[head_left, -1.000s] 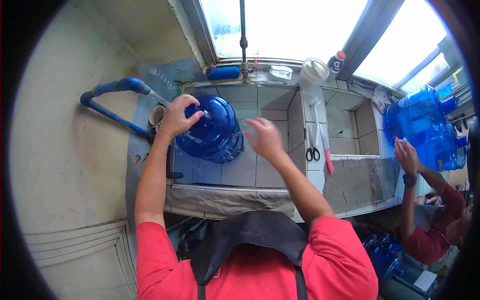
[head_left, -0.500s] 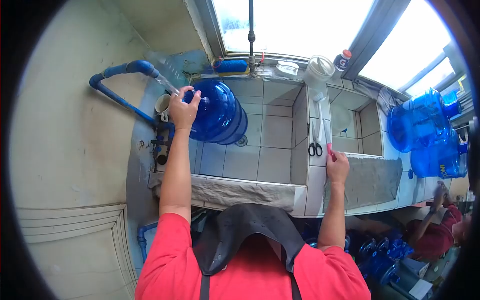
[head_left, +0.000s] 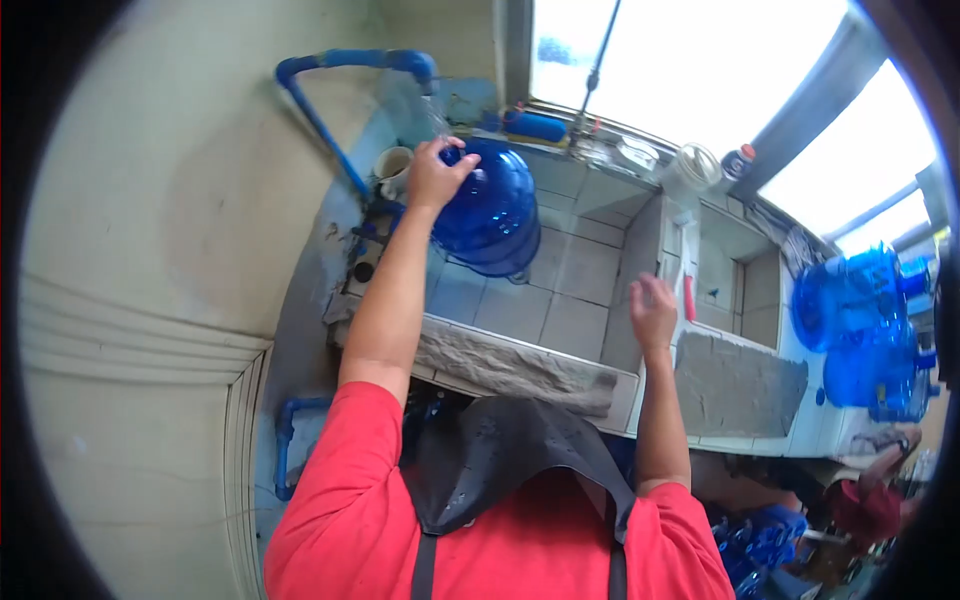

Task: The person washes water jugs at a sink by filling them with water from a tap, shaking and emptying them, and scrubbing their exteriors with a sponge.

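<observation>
A large blue water bottle (head_left: 492, 215) lies tilted in the tiled sink (head_left: 575, 265), its neck toward the blue pipe (head_left: 345, 60). Water runs from the pipe's end toward that neck. My left hand (head_left: 437, 175) is closed round the neck, thumb on the bottle's shoulder. At the sink's right edge, my right hand (head_left: 652, 312) has its fingers curled; blur hides what they hold, if anything. Just right of it lies the pink-handled knife (head_left: 689, 298), apart from the hand, with a white brush beside it. The scissors cannot be made out.
A white cup (head_left: 393, 162) stands left of the bottle. Jar (head_left: 697, 166), capped bottle (head_left: 738, 162) and blue roll (head_left: 535, 126) line the sill. Grey cloths (head_left: 510, 370) cover the front ledge. Blue bottles (head_left: 850, 300) stand at right, near another person's arm (head_left: 885, 460).
The view has swung, shifting the scene. My right hand went from beside the bottle to the pink knife handle, then off it to the left. My left hand has stayed at the neck.
</observation>
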`<act>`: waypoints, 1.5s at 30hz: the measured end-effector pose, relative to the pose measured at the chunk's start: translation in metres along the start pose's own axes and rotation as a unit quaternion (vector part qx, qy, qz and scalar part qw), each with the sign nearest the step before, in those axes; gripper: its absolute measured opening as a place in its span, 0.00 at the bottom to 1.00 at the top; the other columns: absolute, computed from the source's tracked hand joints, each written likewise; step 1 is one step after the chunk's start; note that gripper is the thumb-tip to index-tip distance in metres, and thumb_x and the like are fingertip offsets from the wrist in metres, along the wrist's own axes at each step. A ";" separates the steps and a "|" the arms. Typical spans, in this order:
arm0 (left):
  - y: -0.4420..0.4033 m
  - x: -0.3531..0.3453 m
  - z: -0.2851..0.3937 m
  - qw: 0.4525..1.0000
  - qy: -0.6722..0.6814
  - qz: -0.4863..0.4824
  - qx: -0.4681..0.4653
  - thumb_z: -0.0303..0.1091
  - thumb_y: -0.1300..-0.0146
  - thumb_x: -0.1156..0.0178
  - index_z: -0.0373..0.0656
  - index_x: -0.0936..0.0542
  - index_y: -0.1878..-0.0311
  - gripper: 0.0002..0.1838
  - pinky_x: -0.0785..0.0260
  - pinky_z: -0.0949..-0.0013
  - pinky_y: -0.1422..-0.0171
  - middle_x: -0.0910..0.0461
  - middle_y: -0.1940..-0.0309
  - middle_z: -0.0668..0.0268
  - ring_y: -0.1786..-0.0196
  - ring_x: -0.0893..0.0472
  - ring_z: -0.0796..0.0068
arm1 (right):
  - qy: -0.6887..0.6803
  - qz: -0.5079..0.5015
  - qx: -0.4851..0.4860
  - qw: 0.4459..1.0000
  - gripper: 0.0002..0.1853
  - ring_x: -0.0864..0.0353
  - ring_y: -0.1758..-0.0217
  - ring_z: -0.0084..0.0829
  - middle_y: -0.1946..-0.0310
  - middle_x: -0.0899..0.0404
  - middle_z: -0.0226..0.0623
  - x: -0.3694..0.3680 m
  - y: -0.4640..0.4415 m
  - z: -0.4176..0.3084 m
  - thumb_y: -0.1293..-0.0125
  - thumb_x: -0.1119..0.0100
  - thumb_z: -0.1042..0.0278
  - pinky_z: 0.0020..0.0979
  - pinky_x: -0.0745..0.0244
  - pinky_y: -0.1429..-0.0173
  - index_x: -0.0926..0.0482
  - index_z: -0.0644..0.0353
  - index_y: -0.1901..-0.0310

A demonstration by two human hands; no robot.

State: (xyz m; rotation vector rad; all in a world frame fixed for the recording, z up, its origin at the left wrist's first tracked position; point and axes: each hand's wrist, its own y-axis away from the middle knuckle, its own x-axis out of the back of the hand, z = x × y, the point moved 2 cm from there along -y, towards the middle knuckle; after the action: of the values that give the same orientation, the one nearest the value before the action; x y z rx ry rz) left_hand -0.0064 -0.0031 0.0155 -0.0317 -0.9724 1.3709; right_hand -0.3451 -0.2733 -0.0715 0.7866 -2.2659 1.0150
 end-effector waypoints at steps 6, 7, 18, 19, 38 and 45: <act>0.006 0.007 0.008 0.998 -0.003 -0.014 0.058 0.50 0.52 0.25 0.54 0.16 0.58 0.20 0.27 0.55 0.45 0.19 0.57 0.55 0.51 0.19 0.51 | -0.097 -0.308 -0.157 0.933 0.23 0.15 0.64 0.32 0.63 0.13 0.42 -0.089 0.072 0.042 0.40 0.28 0.55 0.34 0.21 0.55 0.15 0.65 0.50; 0.007 0.008 0.008 0.998 0.001 -0.011 0.057 0.50 0.52 0.25 0.54 0.16 0.58 0.20 0.27 0.56 0.45 0.19 0.58 0.56 0.52 0.19 0.51 | -0.096 -0.312 -0.147 0.934 0.23 0.15 0.64 0.32 0.63 0.13 0.42 -0.089 0.073 0.044 0.40 0.28 0.55 0.34 0.21 0.55 0.15 0.65 0.50; 0.004 0.002 0.000 1.000 0.002 0.005 0.014 0.48 0.53 0.24 0.50 0.16 0.59 0.20 0.25 0.54 0.52 0.19 0.62 0.57 0.56 0.18 0.52 | -0.111 -0.428 -0.302 0.845 0.21 0.16 0.66 0.27 0.63 0.13 0.37 -0.102 0.089 0.073 0.35 0.33 0.56 0.31 0.20 0.59 0.15 0.66 0.50; 0.003 0.004 0.003 1.000 -0.001 -0.003 0.023 0.48 0.53 0.24 0.50 0.17 0.60 0.20 0.25 0.54 0.52 0.19 0.62 0.57 0.56 0.18 0.52 | -0.099 -0.435 -0.308 0.840 0.21 0.16 0.65 0.27 0.63 0.13 0.37 -0.099 0.089 0.071 0.35 0.33 0.56 0.31 0.20 0.58 0.15 0.67 0.50; -0.008 -0.013 -0.005 0.998 0.019 -0.023 -0.061 0.44 0.44 0.27 0.39 0.16 0.57 0.19 0.26 0.62 0.47 0.14 0.60 0.57 0.55 0.16 0.59 | -0.062 -0.442 -0.254 0.858 0.23 0.13 0.57 0.35 0.60 0.12 0.44 -0.119 0.099 0.079 0.38 0.32 0.51 0.36 0.20 0.48 0.14 0.62 0.50; 0.002 0.019 0.075 0.943 -0.098 -0.203 -0.245 0.45 0.39 0.32 0.43 0.23 0.53 0.19 0.27 0.55 0.53 0.21 0.59 0.55 0.55 0.20 0.47 | -0.257 -0.278 -0.294 0.878 0.25 0.16 0.60 0.29 0.64 0.14 0.38 -0.062 0.059 0.000 0.32 0.38 0.44 0.33 0.21 0.52 0.14 0.62 0.54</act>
State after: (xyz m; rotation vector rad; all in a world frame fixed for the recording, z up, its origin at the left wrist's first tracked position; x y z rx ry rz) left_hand -0.0544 -0.0254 0.0723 -0.0665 -1.3847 0.7411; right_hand -0.3430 -0.2228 -0.1406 1.4114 -2.3224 -0.1814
